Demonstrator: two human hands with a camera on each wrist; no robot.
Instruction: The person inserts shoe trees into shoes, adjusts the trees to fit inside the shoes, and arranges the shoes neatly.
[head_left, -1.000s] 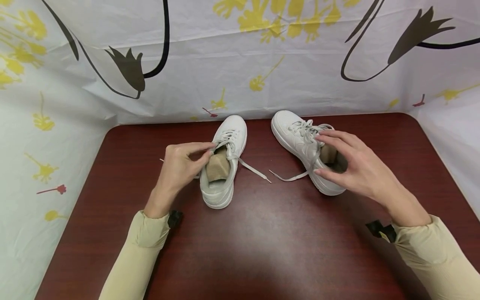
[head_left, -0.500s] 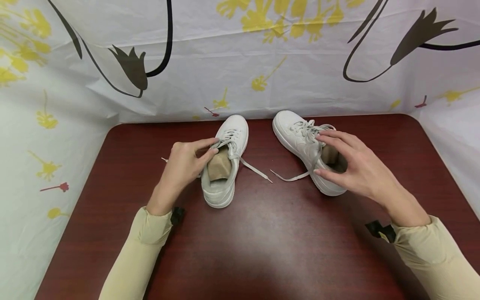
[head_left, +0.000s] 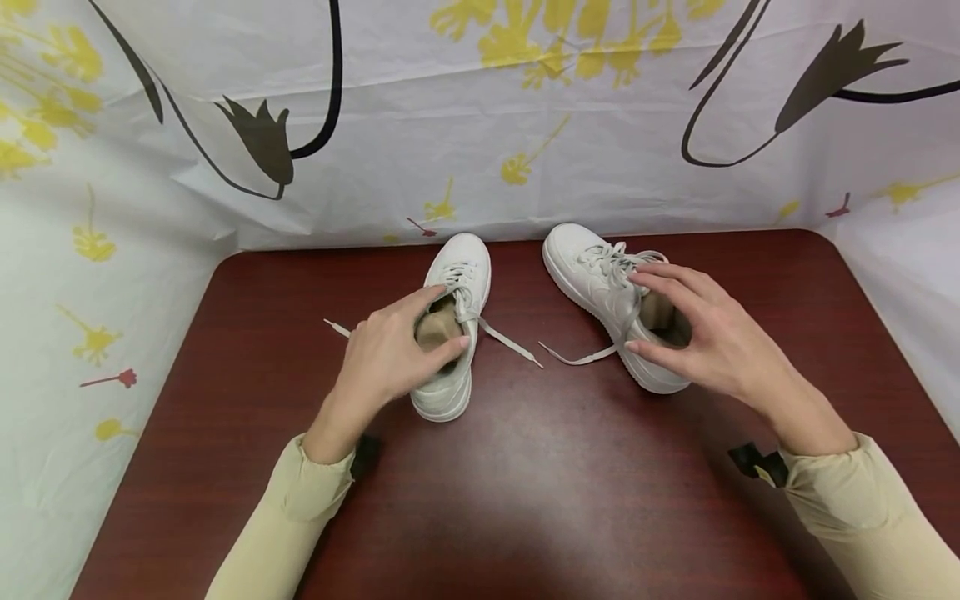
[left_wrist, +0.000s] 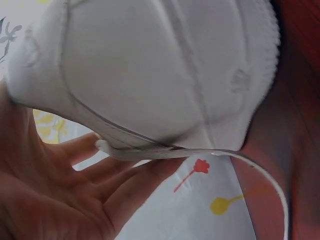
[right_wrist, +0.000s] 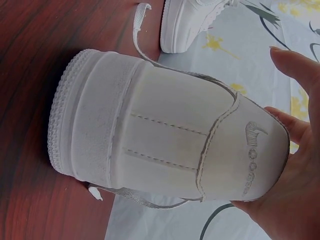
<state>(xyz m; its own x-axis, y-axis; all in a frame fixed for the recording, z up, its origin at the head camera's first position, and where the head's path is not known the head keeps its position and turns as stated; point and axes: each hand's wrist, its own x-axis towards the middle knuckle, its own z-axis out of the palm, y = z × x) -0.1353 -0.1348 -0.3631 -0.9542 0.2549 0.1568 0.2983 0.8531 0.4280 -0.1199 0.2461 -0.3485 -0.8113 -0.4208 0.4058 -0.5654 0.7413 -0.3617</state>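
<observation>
Two white lace-up sneakers stand on the table, toes pointing away. Over the collar of the left sneaker [head_left: 446, 402] spreads my left hand [head_left: 386, 358], index finger by the lacing and thumb at the inner side; in the left wrist view, its loosely bent fingers lie beside a lace [left_wrist: 270, 175]. Brown stuffing [head_left: 437, 330] shows inside that shoe. My right hand [head_left: 723, 337] arches over the opening of the right sneaker [head_left: 588, 271], thumb and fingers apart at its two sides. Brown stuffing [head_left: 657, 312] sits there too. Whether either hand presses on its shoe is unclear.
Loose lace ends [head_left: 512, 342] trail onto the dark red table [head_left: 517, 483] between the shoes, and another lace end [head_left: 336, 327] pokes out at the left. A white patterned sheet [head_left: 420, 125] hangs behind and along the sides.
My left hand has let go of the left sneaker's collar by the tongue, and its thumb has swung across to the inner side. The right hand has barely moved.
</observation>
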